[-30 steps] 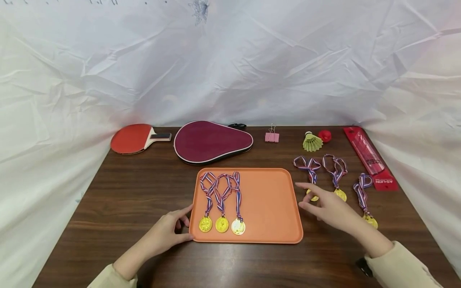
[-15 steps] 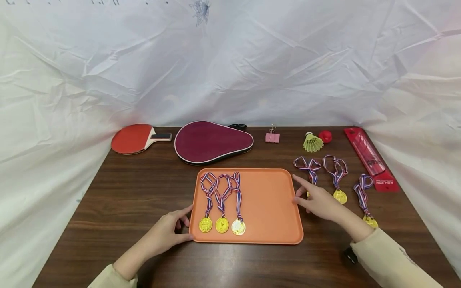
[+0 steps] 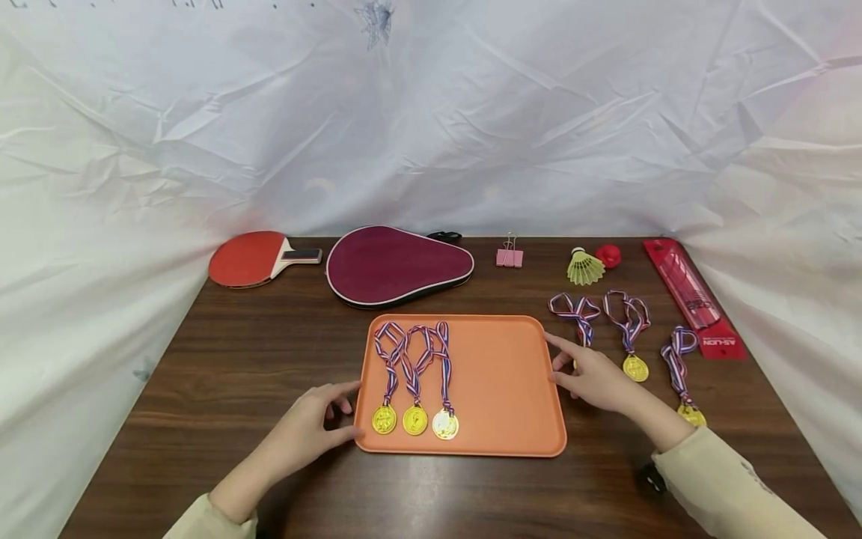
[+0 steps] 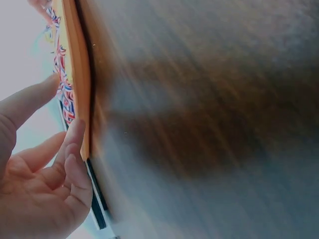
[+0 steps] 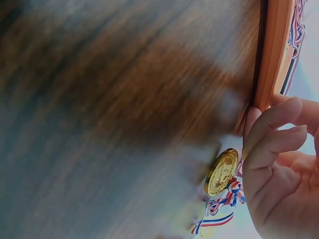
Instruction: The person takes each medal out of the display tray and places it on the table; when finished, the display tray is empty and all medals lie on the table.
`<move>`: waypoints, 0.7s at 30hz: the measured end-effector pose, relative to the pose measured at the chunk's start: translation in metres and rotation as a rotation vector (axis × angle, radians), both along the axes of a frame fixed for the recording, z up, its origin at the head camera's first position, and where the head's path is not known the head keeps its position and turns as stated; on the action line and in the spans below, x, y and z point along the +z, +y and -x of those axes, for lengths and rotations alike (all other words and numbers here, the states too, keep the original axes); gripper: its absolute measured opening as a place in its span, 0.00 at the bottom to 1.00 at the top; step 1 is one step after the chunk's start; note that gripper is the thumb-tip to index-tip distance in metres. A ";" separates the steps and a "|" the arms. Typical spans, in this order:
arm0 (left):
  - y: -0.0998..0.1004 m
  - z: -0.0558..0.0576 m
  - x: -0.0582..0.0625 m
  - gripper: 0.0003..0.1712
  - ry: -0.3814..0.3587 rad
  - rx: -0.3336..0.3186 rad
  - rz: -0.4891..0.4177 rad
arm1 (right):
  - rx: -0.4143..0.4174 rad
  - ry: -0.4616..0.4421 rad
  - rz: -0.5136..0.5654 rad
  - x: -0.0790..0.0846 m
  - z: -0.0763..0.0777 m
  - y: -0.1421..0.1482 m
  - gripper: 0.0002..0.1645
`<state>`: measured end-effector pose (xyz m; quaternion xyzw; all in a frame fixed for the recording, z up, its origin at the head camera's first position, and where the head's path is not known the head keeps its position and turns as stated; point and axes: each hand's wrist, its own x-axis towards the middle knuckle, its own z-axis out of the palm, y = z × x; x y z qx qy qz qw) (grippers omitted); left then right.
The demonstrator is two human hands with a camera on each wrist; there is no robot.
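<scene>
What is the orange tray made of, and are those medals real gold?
The orange tray looks like matte plastic: one even colour with a smooth rounded rim. The medals on it shine bright yellow, probably gold-coloured plastic or thin metal, not real gold; I can't be sure. Their striped ribbons look like woven fabric.

The head view is bright and evenly lit from above and in front, with soft, short shadows under the orange tray point(image 3: 494, 385) and both forearms, and a faint sheen on the dark wooden table point(image 3: 269, 359). Its wide lens bows the table's edges outward (most at the lower corners). Both wrist views are much softer: the tabletop is smeared, with only the tray's rim point(image 4: 79, 74) and a gold medal point(image 5: 222, 172) fairly clear.
</scene>
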<state>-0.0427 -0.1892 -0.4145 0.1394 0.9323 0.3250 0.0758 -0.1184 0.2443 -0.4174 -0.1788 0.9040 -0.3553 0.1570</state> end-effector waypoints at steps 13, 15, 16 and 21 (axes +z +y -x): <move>0.025 0.002 -0.002 0.16 0.121 0.004 0.054 | -0.009 -0.035 0.006 0.000 0.000 -0.001 0.39; 0.028 0.003 -0.003 0.16 0.130 0.019 0.086 | -0.012 -0.040 0.005 0.000 0.000 -0.001 0.39; 0.029 0.003 -0.003 0.17 0.135 0.025 0.101 | -0.013 -0.041 0.006 0.000 0.000 -0.001 0.39; 0.035 0.004 -0.004 0.20 0.127 0.057 0.175 | -0.011 -0.043 0.013 0.000 0.001 0.000 0.39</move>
